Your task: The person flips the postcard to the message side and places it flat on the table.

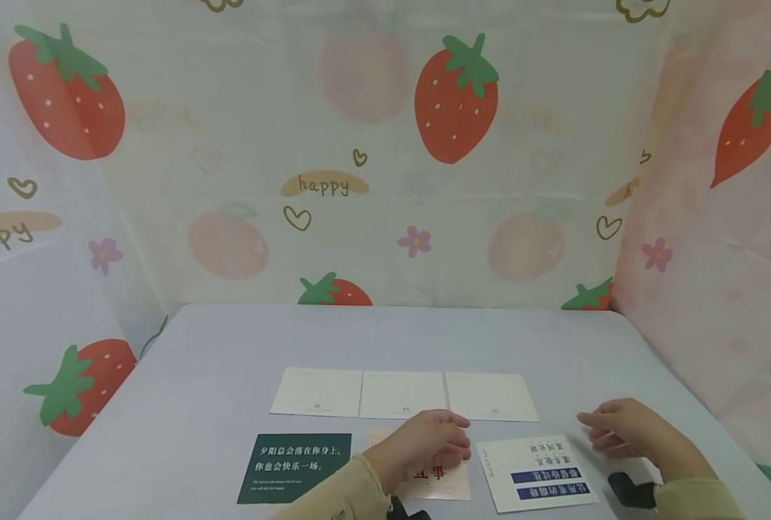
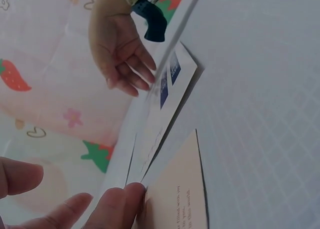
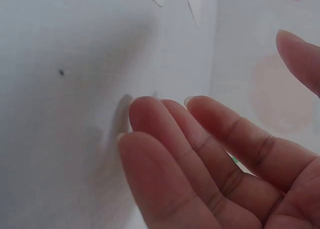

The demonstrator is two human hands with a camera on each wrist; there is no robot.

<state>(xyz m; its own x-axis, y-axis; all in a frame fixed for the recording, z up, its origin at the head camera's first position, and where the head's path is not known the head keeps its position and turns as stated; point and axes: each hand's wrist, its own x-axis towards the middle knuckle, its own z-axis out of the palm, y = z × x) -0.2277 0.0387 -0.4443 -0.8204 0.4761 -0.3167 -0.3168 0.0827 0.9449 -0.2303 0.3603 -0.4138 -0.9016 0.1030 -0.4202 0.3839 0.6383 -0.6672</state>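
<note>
My left hand [image 1: 427,444] is over a cream card with reddish print [image 1: 446,487] in the middle of the front row, hiding part of it. Its fingers [image 2: 117,204] are relaxed and close to the card's edge in the left wrist view; whether they touch it I cannot tell. To the left lies a dark green card [image 1: 294,473] with white writing, its corner covered by my sleeve. A white card with blue bars [image 1: 535,469] lies to the right. Beyond it my right hand [image 1: 639,433] hovers with loosely bent fingers [image 3: 150,154], holding nothing.
Behind the front row, a left blank card [image 1: 316,390], a middle one [image 1: 401,390] and a right one [image 1: 491,396] form a line on the white table [image 1: 398,336]. Cloth walls with strawberries [image 1: 457,101] enclose the back and sides.
</note>
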